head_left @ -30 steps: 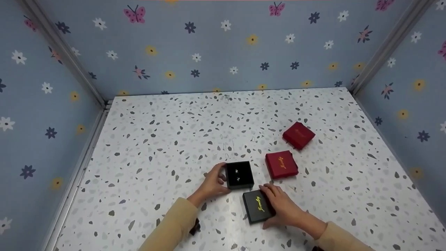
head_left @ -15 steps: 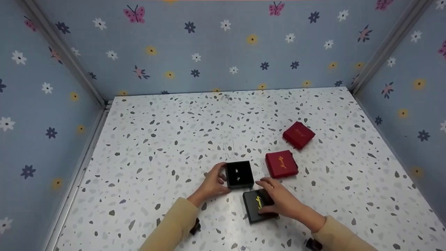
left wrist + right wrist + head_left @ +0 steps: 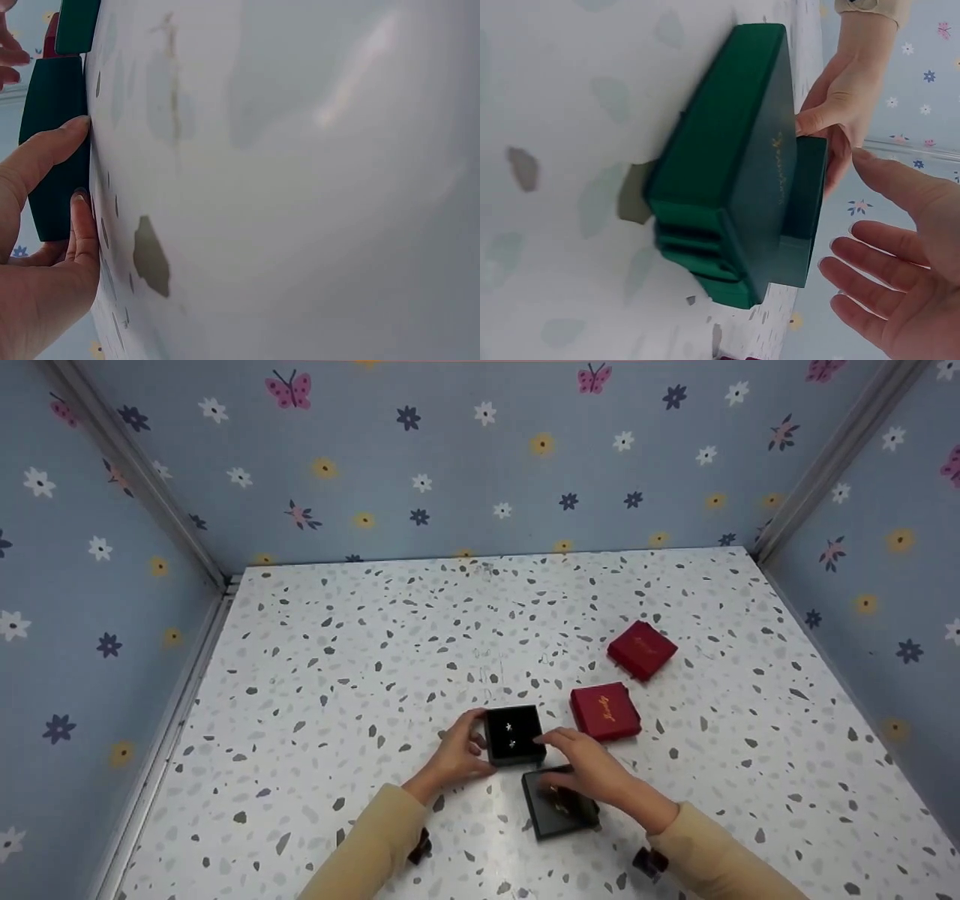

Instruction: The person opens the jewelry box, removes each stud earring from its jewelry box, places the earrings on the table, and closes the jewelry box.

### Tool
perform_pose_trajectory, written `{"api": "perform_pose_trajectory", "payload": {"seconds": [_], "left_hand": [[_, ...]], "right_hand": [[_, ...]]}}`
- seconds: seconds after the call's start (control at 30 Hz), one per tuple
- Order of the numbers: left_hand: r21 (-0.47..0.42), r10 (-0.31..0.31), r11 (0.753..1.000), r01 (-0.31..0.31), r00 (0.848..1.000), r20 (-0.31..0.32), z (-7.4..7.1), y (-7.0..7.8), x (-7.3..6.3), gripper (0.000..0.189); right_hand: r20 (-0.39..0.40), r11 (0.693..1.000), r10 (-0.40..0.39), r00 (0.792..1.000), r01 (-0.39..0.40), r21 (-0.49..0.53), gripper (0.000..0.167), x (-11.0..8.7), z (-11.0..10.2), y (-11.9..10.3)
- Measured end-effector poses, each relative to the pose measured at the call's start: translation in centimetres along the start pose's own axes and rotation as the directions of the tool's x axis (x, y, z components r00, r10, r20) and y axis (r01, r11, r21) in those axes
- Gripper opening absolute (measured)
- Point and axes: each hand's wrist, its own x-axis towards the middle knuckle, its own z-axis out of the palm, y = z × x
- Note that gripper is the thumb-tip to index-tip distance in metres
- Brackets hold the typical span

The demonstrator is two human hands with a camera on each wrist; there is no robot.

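My left hand [image 3: 454, 754] holds the left side of a dark green jewelry box base [image 3: 525, 751], its thumb and fingers along the box's walls. A pair of small silvery earrings [image 3: 509, 727] sits on the black padding inside. Just in front lies the matching dark green lid [image 3: 551, 826] with gold lettering, flat on the table. Over that lid hovers my right hand [image 3: 600, 772], fingertips at the base's right edge. In the right wrist view this right hand [image 3: 907, 277] has spread fingers apart from the lid [image 3: 742, 165], which has a ribbon bow on its side.
Two red jewelry boxes, a nearer one [image 3: 606, 712] and a farther one [image 3: 643, 649], stand closed to the right. The speckled white table [image 3: 337, 660] ends at blue floral walls [image 3: 480, 472] on the back and both sides.
My right hand has let go of the dark green lid and moved left and forward over it to the base's right edge. The left hand and boxes stay put.
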Motion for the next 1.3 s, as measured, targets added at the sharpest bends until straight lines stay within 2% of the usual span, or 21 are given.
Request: {"api": "perform_pose_trajectory", "payload": {"seconds": [0.13,0.27,0.37,0.4,0.47,0.6,0.67,0.87,1.13,1.3], "left_hand": [[0.014,-0.015,1.000,0.015,1.000,0.002,0.0,0.1,0.0,0.085],[0.000,-0.013,1.000,0.013,1.000,0.001,0.0,-0.1,0.0,0.085],[-0.017,0.010,1.000,-0.011,1.000,-0.002,-0.1,-0.2,-0.1,0.083],[-0.024,0.046,0.999,-0.046,0.999,-0.004,0.0,-0.8,0.0,0.083],[-0.030,0.059,0.998,-0.059,0.998,-0.003,0.0,-0.9,0.0,0.083],[-0.036,0.050,0.998,-0.050,0.999,-0.002,0.0,-0.9,0.0,0.083],[-0.035,0.008,0.999,-0.008,1.000,0.001,-0.1,-0.3,-0.1,0.084],[-0.010,-0.017,1.000,0.017,1.000,-0.001,-0.1,-0.1,0.0,0.085],[0.001,0.020,1.000,-0.020,1.000,-0.005,0.0,-0.1,0.1,0.084],[0.006,0.022,1.000,-0.022,1.000,-0.007,0.0,-0.2,0.2,0.084]], "right_hand": [[-0.019,1.000,-0.024,1.000,0.024,0.014,0.041,0.8,0.0,0.1],[-0.013,0.997,-0.021,1.000,0.022,0.071,0.036,1.7,0.1,0.1],[-0.013,0.993,-0.020,1.000,0.022,0.120,0.032,2.3,0.2,0.2],[-0.017,0.991,-0.021,1.000,0.023,0.131,0.031,2.5,0.3,0.3],[-0.029,0.989,-0.022,0.999,0.026,0.145,0.029,2.9,0.4,0.4],[-0.051,0.990,-0.024,0.998,0.031,0.135,0.026,3.6,0.7,0.7],[-0.054,0.991,-0.020,0.998,0.027,0.130,0.024,4.0,0.8,0.9],[-0.049,0.992,-0.005,0.999,0.012,0.125,0.020,5.1,1.2,1.3],[-0.044,0.997,-0.012,0.999,0.015,0.082,0.013,6.4,1.7,2.1],[-0.025,0.997,-0.002,1.000,0.004,0.074,0.011,6.9,2.2,2.4]]}}
